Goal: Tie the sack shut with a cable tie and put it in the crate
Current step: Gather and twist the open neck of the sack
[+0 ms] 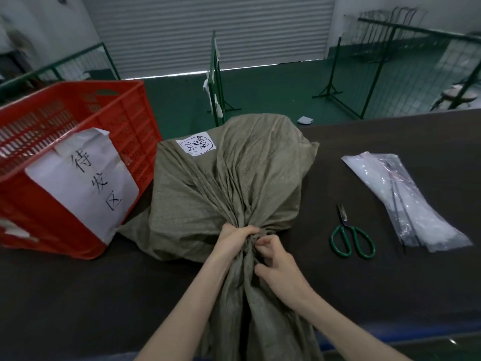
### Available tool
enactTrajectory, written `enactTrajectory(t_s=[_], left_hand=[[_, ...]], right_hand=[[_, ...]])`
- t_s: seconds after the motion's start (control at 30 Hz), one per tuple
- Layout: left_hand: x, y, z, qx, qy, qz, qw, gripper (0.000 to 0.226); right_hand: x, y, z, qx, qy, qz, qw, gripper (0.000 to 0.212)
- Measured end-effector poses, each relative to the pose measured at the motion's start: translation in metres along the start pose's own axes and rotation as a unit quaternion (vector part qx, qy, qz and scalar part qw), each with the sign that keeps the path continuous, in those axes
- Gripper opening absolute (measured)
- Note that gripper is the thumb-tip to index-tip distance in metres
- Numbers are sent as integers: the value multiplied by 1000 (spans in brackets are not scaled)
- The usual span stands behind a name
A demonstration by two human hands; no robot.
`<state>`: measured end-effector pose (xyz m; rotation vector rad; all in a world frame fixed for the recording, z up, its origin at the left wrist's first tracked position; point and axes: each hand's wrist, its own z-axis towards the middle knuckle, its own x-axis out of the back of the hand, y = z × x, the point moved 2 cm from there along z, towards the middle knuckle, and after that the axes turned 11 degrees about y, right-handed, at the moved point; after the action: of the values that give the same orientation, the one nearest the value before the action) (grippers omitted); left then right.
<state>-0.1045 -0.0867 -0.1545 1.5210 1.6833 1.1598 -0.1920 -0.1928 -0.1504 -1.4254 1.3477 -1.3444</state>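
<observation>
Surface: dark table [104,295]; scissors [351,238] and bag of cable ties [400,196] at right.
Room: grey roller shutter [208,29], green floor [260,95].
Sack: olive woven sack [221,183], mid-table beside the red crate [125,118], neck pleated.
Writing: crate sheet [86,183] reads 待发区; sack label [196,146] illegible.
Grip: left hand [235,239] and right hand [278,267] clench the gathered neck.

A: Views on record?
B: One, head-worn, wide-angle, facing forward and down over the dark table [390,295].
A: Proximity?
B: Close. Forearms enter from the bottom edge; left hand [235,238] and right hand [281,267] sit just below centre, on the sack [221,183]. The crate [130,126] is at left, the roller door [208,29] far ahead. Overlap not applicable, single view
</observation>
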Motion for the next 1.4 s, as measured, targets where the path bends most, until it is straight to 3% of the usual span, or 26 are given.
enactTrajectory(t_s=[0.07, 0.13, 0.2, 0.27, 0.37, 0.57, 0.63, 0.73, 0.83, 0.97, 1.13, 1.3, 1.4], left_hand=[[-6, 0, 0, -13, 20, -6, 1000, 47], [-12, 1, -1, -25, 22, -33, 999, 44], [-17, -1, 1, -31, 32, -54, 998, 48], [-20, -2, 3, -30, 43, -65, 996, 50], [-22, -4, 5, -58, 59, -79, 993, 48], [-24, -11, 7, -88, 79, -97, 988, 44], [-23, -11, 7, -94, 78, -92, 988, 45], [-20, -11, 8, -108, 66, -85, 988, 45], [-18, -10, 5, -127, 65, -99, 985, 43], [-22, -8, 0, -153, 79, -103, 980, 42], [-29, -14, 9, -170, 104, -77, 977, 41], [-28, -16, 20, -174, 110, -45, 977, 41], [-27, -18, 24, -168, 114, -27, 979, 42]], right_hand=[[13, 1, -3, 2, 94, 24, 995, 31], [26, 5, -2, 1, 166, -34, 986, 34], [30, 10, 1, -56, 126, -121, 983, 69], [31, 17, 3, -158, 70, -66, 983, 92], [31, 27, -2, -218, 45, -15, 975, 76], [21, 36, -29, -230, 29, 15, 973, 30], [22, 37, -35, -231, 18, 18, 973, 26], [24, 38, -43, -199, 25, -12, 980, 39], [30, 28, -50, -169, 44, -66, 982, 34], [47, 2, -52, -121, 93, -91, 984, 60], [63, -20, -57, -105, 124, -69, 984, 52], [74, -23, -69, 40, 45, -139, 989, 55], [79, -26, -77, 137, -13, -245, 960, 60]])
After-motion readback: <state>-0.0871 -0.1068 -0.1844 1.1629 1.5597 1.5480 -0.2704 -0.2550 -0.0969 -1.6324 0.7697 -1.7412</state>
